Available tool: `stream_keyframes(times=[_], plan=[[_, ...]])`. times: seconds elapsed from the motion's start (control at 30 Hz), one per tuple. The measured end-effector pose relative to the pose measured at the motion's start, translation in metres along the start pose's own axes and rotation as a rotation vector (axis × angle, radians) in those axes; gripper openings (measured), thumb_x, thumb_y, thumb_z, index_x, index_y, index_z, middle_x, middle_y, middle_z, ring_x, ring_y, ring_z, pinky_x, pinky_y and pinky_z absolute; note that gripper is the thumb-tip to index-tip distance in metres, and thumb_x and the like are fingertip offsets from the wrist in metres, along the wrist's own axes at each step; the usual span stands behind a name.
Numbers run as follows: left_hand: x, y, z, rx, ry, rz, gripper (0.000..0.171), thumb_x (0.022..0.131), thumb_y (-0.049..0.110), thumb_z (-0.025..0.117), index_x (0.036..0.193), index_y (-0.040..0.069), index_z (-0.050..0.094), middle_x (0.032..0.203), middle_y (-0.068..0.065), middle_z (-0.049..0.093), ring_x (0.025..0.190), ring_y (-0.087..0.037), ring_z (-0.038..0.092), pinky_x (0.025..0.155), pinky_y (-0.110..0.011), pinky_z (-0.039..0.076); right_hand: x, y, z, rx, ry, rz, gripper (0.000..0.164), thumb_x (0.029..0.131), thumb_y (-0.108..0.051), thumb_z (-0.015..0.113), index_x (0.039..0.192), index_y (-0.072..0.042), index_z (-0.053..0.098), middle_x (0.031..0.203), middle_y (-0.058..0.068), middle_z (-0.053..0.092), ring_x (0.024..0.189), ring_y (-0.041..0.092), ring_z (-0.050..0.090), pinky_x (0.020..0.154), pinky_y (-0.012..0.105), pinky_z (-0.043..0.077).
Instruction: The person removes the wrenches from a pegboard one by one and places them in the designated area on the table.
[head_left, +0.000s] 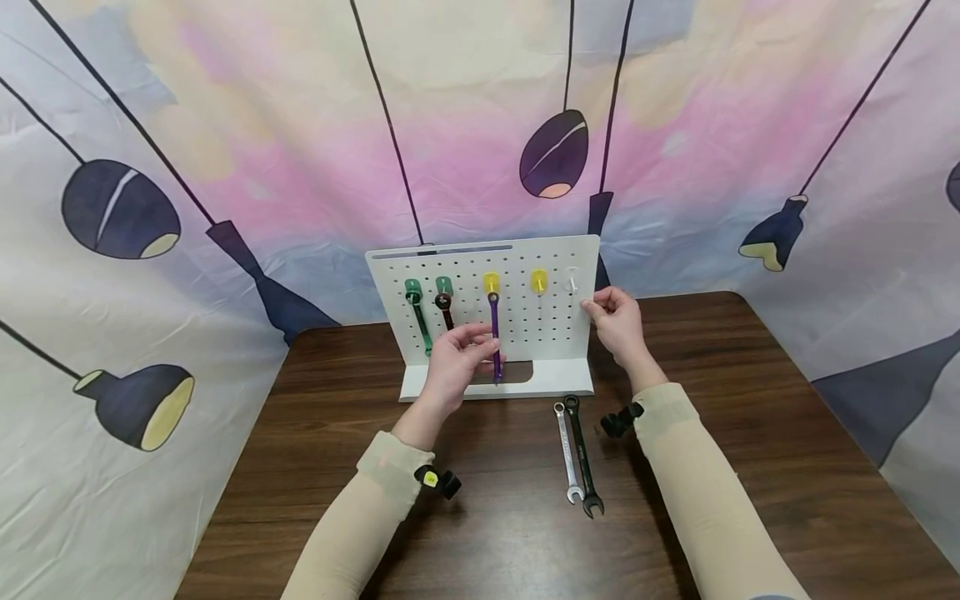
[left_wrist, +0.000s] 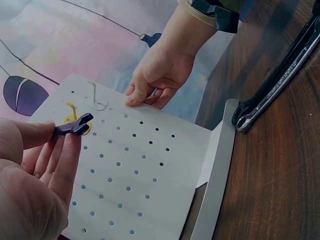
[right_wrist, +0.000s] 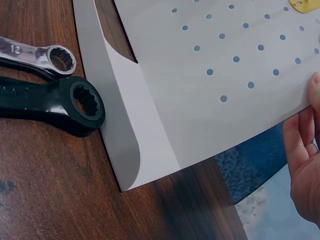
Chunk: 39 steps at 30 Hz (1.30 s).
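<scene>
Between thumb and fingers, my left hand (head_left: pixel 448 367) pinches a purple combination wrench (head_left: pixel 495 329) near its lower end. The wrench hangs upright in front of the white pegboard (head_left: pixel 553 377), its ring end at a yellow hook (head_left: pixel 491 280). Its open-jaw end (left_wrist: pixel 75 126) pokes out past the fingertips in the left wrist view. At the board's right edge, my right hand (head_left: pixel 619 323) holds the panel between thumb and curled fingers. Left of the purple wrench, a green wrench (head_left: pixel 421 321) and a dark reddish wrench (head_left: pixel 444 308) hang from green hooks.
Another yellow hook (head_left: pixel 539 280) and a clear hook (head_left: pixel 572 278) on the board carry nothing. In front of its base, a silver wrench (head_left: pixel 567 454) and a black wrench (head_left: pixel 582 454) lie side by side on the wooden table (head_left: pixel 510 533). A patterned cloth (head_left: pixel 465 100) hangs behind.
</scene>
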<state>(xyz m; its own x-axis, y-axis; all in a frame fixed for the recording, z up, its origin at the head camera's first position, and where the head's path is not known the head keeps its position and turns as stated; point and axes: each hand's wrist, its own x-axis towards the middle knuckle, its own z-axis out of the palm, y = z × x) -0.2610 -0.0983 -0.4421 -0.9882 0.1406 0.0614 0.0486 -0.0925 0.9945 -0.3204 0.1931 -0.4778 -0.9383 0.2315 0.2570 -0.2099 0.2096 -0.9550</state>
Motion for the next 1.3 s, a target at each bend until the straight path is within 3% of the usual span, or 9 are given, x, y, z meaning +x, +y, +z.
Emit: stream_keyframes(times=[0.4, 0.6, 0.77, 1.0, 1.3], plan=[[-0.009, -0.006, 0.004, -0.028, -0.021, -0.03, 0.022, 0.099, -0.006, 0.072, 0.12, -0.003, 0.069, 0.095, -0.006, 0.074, 0.091, -0.035, 0.079, 0.077, -0.04, 0.067, 0.0, -0.001, 0.0, 0.016, -0.001, -0.001, 0.018, 0.102, -0.009, 0.076, 0.1, 0.004, 0.063, 0.086, 0.001, 0.062, 0.081, 0.014, 0.056, 0.065, 0.02, 0.05], [-0.014, -0.015, 0.005, -0.068, -0.025, -0.061, 0.02, 0.096, -0.01, 0.072, 0.115, -0.004, 0.068, 0.092, -0.005, 0.075, 0.086, -0.024, 0.078, 0.077, -0.04, 0.068, 0.0, -0.001, 0.0, 0.013, 0.0, -0.004, 0.017, 0.102, -0.008, 0.075, 0.098, 0.003, 0.063, 0.085, 0.001, 0.061, 0.08, 0.014, 0.055, 0.064, 0.02, 0.048], [-0.02, -0.02, 0.005, -0.024, -0.033, -0.093, 0.02, 0.096, -0.008, 0.074, 0.115, -0.003, 0.069, 0.091, -0.003, 0.073, 0.082, -0.014, 0.074, 0.076, -0.039, 0.068, 0.001, -0.002, 0.0, 0.01, 0.0, -0.006, 0.017, 0.102, -0.009, 0.075, 0.099, 0.003, 0.063, 0.087, 0.003, 0.061, 0.081, 0.016, 0.055, 0.064, 0.02, 0.048], [-0.027, -0.033, 0.001, 0.003, -0.076, -0.145, 0.019, 0.096, -0.008, 0.074, 0.113, -0.002, 0.069, 0.09, -0.001, 0.074, 0.082, -0.015, 0.073, 0.084, -0.055, 0.066, 0.0, -0.002, 0.001, 0.004, -0.009, 0.006, 0.018, 0.102, -0.01, 0.075, 0.1, 0.004, 0.063, 0.089, 0.004, 0.061, 0.083, 0.017, 0.056, 0.066, 0.02, 0.05], [-0.033, -0.051, 0.0, -0.005, -0.168, -0.224, 0.017, 0.096, -0.006, 0.072, 0.11, 0.001, 0.064, 0.09, -0.003, 0.072, 0.082, -0.017, 0.072, 0.076, -0.046, 0.068, 0.002, 0.0, 0.0, 0.001, -0.004, 0.006, 0.018, 0.102, -0.011, 0.075, 0.099, 0.002, 0.063, 0.088, 0.004, 0.061, 0.082, 0.016, 0.055, 0.065, 0.02, 0.05]])
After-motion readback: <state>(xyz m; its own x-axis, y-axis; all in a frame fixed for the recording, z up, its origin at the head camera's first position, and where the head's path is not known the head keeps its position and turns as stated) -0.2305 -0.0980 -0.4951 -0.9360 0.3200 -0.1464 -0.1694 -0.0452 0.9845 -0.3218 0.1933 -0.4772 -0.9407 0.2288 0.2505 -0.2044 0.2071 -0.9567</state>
